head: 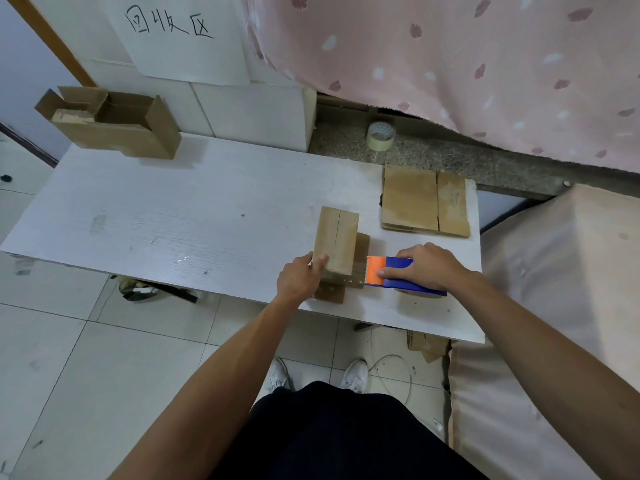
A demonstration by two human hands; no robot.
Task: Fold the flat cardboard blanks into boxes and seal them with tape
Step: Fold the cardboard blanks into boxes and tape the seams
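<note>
Stacked blanks [426, 202] lie just beyond the box [337, 242] and tape dispenser [377, 270].

The box [337, 242] is plain brown cardboard with a darker seam line down its top. The tape dispenser [398, 276] is deep blue with a bright orange front. The counter [173, 220] is white with fine pale grain lines and a few grey smudges. The flat blanks [424, 202] are brown with paler worn patches. The curtain [450, 64] is pink, scattered with white and darker pink petal shapes. The tape roll [381, 136] looks cream, perhaps pale yellow. The ledge [450, 157] is speckled grey. The sheet of paper [180, 36] is white with black handwritten characters. The floor [69, 358] is off-white tile with dark joints. The 2 shoes [355, 375] are white, and the trousers [346, 434] are black.
</note>
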